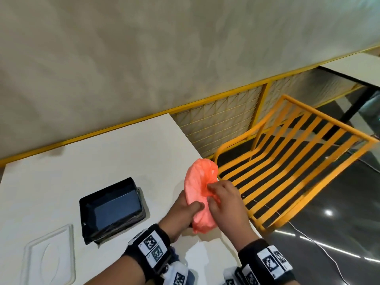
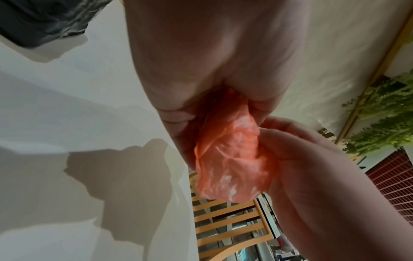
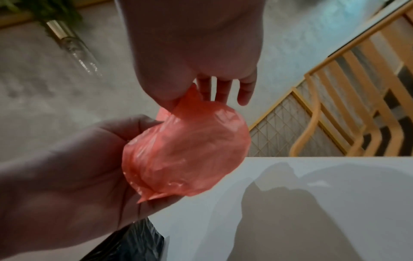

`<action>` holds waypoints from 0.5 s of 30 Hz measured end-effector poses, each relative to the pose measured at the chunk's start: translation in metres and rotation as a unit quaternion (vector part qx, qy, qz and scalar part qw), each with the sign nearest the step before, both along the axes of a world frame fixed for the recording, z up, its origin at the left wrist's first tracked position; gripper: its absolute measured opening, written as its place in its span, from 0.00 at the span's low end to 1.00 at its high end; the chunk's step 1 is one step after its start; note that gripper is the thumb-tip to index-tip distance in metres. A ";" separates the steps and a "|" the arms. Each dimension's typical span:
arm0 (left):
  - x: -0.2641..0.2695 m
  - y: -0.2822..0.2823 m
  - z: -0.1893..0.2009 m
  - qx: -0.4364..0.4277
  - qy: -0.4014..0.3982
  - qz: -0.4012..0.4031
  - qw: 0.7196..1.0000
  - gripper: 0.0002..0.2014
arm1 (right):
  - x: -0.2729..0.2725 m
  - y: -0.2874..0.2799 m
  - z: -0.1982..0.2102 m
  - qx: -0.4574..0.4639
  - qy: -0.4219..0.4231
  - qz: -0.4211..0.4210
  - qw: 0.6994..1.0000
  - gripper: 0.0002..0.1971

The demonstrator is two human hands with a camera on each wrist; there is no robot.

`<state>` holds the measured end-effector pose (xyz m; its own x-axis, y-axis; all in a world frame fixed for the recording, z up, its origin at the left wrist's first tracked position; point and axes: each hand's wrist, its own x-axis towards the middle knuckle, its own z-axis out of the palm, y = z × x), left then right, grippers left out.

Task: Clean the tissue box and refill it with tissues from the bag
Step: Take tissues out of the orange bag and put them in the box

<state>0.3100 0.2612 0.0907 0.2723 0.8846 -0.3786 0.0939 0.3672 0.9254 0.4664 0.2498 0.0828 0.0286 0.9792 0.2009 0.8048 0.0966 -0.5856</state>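
What the orange bag (image 1: 200,194) holds cannot be told, since its film is crumpled and only half clear, and the left hand (image 1: 183,212) and right hand (image 1: 227,204) cover its lower part. The left hand's fingers lie hidden behind the bag in the head view. Left of the bag, the clear lid (image 1: 50,258) on the worktop (image 1: 102,153) is cut off by the bottom edge, and the black tissue box (image 1: 112,208) shows only as a blurred corner in both wrist views.

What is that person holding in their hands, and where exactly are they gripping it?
An orange plastic bag. The left hand cups its lower body, while the right hand pinches a fold of plastic near its top.
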 end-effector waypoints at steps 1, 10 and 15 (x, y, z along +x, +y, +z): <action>0.000 -0.001 0.000 0.010 0.007 -0.003 1.000 0.23 | -0.001 0.001 0.000 -0.002 -0.029 0.006 1.000 0.17; -0.006 -0.005 0.007 0.039 0.056 -0.003 0.998 0.23 | -0.004 0.009 0.004 0.045 -0.091 0.020 0.995 0.07; -0.009 -0.006 0.008 -0.018 0.022 0.034 0.999 0.22 | -0.006 0.006 0.007 0.008 -0.031 -0.011 0.999 0.06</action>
